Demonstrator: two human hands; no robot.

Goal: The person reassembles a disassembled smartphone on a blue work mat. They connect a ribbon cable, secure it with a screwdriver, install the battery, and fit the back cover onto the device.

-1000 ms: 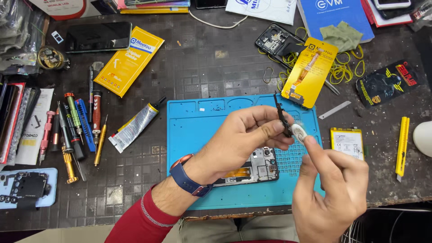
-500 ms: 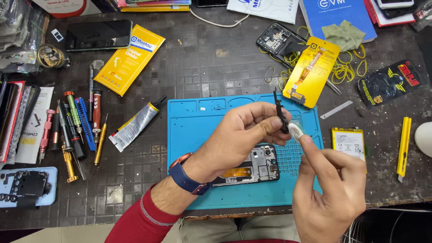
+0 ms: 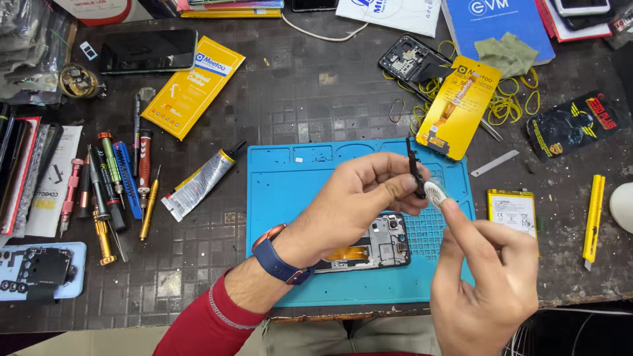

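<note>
Left hand [image 3: 359,198] pinches black strip [image 3: 415,173] | right hand [image 3: 484,280] presses white disc [image 3: 434,193] against it

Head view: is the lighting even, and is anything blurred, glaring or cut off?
Head view: even overhead light with soft shadows; left hand pinching the thin black part and right hand holding the small white disc look sharp; mild sheen on the dark phone screen; books at the top edge are cropped.

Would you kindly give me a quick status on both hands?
Left hand pinching thin black strip part upright. Right hand pressing small white round piece against it. Opened phone below on blue mat; nothing obstructing.
</note>
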